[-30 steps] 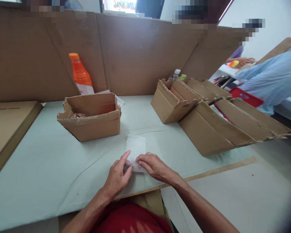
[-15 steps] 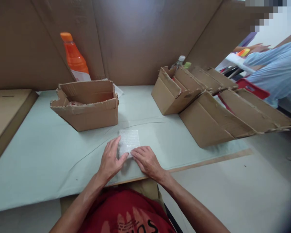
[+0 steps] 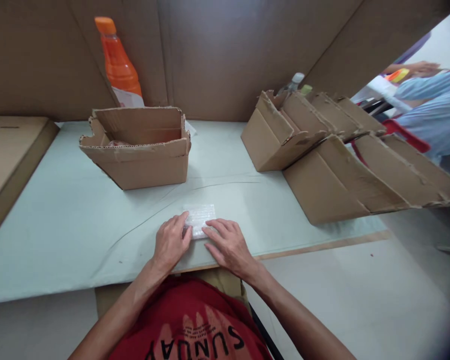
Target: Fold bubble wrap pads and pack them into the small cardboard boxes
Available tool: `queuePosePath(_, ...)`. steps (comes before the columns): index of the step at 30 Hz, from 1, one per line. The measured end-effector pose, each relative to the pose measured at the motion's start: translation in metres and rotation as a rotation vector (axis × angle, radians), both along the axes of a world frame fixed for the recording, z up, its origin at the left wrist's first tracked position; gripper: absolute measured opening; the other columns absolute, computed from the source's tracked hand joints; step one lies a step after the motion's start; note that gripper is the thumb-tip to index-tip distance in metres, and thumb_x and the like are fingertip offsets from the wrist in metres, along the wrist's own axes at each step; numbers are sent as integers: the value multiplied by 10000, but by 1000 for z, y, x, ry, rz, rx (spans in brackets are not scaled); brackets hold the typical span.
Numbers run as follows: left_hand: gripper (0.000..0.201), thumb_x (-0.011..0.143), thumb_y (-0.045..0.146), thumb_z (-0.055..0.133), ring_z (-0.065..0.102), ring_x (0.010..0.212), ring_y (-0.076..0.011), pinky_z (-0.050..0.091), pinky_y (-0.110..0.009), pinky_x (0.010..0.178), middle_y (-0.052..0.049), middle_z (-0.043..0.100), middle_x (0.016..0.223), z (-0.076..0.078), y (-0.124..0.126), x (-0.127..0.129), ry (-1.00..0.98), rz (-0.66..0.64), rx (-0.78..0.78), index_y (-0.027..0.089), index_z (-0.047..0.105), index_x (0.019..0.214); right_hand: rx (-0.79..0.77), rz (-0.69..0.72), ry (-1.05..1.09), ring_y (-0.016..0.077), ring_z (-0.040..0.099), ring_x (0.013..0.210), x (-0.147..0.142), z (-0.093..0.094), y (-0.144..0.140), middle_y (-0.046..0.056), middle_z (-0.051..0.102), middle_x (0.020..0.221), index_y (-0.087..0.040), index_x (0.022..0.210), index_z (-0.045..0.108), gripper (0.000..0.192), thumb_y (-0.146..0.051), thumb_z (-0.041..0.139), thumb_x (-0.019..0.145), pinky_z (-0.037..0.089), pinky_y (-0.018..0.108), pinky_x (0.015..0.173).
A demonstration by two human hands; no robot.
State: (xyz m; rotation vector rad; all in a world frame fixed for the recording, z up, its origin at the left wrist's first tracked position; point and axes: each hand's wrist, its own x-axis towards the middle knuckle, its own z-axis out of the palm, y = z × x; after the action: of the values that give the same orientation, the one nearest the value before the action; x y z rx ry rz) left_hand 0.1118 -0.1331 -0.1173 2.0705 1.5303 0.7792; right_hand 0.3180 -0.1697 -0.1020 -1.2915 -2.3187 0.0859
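Note:
A small flat piece of clear bubble wrap (image 3: 200,214) lies near the front edge of the table; whether anything is inside it I cannot tell. My left hand (image 3: 171,241) grips its left side, with the thumb at the near left corner. On the right, my right hand (image 3: 228,246) rests its fingertips on the near right part of the wrap, fingers a little apart and thumb held away on the table. Behind the wrap stands an open cardboard box (image 3: 146,167), its contents mostly hidden by the front wall.
Several cut-open cardboard boxes (image 3: 322,185) stand at the right. An orange bottle (image 3: 122,67) is behind the left box, against a tall cardboard wall (image 3: 217,60). A flat cardboard piece (image 3: 11,150) lies far left. Another person's blue-clothed arm (image 3: 431,95) shows at upper right.
The bubble wrap looks shorter from front to back. My right fingers have spread apart somewhat, and my left thumb has drawn back to the left. The view has tilted slightly down.

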Motion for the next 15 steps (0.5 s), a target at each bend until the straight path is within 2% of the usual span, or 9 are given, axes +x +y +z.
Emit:
queuePosePath(3,459,901,361,567,642,798,-191,532,-334,743,-89,681,1020,6,-6,-4,-241,108,-151,179,572,1323,-85,-28,-9,268,643,1038,-6,-7,13,108,745,1132,-197,1163,691,238,-176,587,949,470,424,882)
queuePosePath(7,718,824,390,662,655,1027,-212,542,-339,848,-134,624,1240,11,-18,-11,-776,242,-471,173,391,1452,-268,-132,290,227,695,933,-17,-9,20,85,777,1032,-200,1139,713,221,-227,567,976,507,378,866)
queuePosePath(9,809,775,353,698,658,985,-194,532,-329,875,-101,647,1139,13,-20,-11,-979,258,-590,150,343,1472,-393,-104,403,218,710,907,-21,-6,17,74,780,1015,-207,1108,726,211,-260,582,964,533,357,844)
queuePosePath(12,779,771,300,688,608,774,-129,505,-255,759,4,616,878,15,-22,-8,-1051,251,-623,137,374,1464,-436,-26,432,242,696,1035,-19,0,11,90,757,1112,-214,1096,732,221,-310,630,924,534,388,928)
queuePosePath(15,690,809,252,647,593,750,-110,500,-231,742,17,606,859,16,-26,-4,-971,160,-543,151,422,1454,-390,-26,401,284,624,1216,-11,10,12,144,643,1365,-200,1317,639,497,-376,716,858,505,443,1023)
